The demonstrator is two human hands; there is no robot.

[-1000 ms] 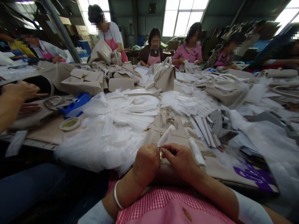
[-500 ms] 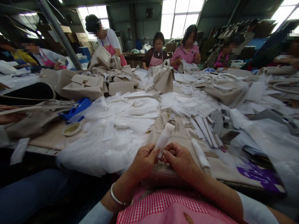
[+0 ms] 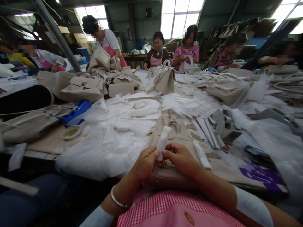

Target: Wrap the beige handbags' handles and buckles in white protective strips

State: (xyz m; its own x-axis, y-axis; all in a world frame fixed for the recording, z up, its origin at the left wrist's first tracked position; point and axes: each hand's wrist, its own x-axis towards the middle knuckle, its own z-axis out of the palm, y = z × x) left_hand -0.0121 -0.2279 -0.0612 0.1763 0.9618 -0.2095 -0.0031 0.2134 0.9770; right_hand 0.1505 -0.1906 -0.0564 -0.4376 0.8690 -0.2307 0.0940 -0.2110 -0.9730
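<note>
Between my two hands, a strip wrapped in white foam sheet [image 3: 163, 138] stands tilted up, its far end pointing away from me. My left hand [image 3: 147, 160] pinches its lower left side with thumb and fingers. From the right, my right hand [image 3: 178, 157] closes its fingertips on the lower end. What lies inside the wrapping is hidden. Below my hands is a beige handbag [image 3: 170, 176], lying flat at the table's near edge. A second white wrapped strip [image 3: 202, 154] rests just right of my right hand.
Thin white foam sheets [image 3: 132, 115] are heaped left of centre. A blue tape dispenser [image 3: 75, 113] and a tape roll [image 3: 71, 132] lie further left. To the right are a grey tape dispenser [image 3: 223, 124] and a purple patch [image 3: 260, 176]. Beige bags [image 3: 82, 88] and co-workers line the far side.
The wrapped strip has turned slightly more upright, and my right fingers have shifted along it. At the far left, a neighbour's hand has left the view, and a pale strip now shows low there.
</note>
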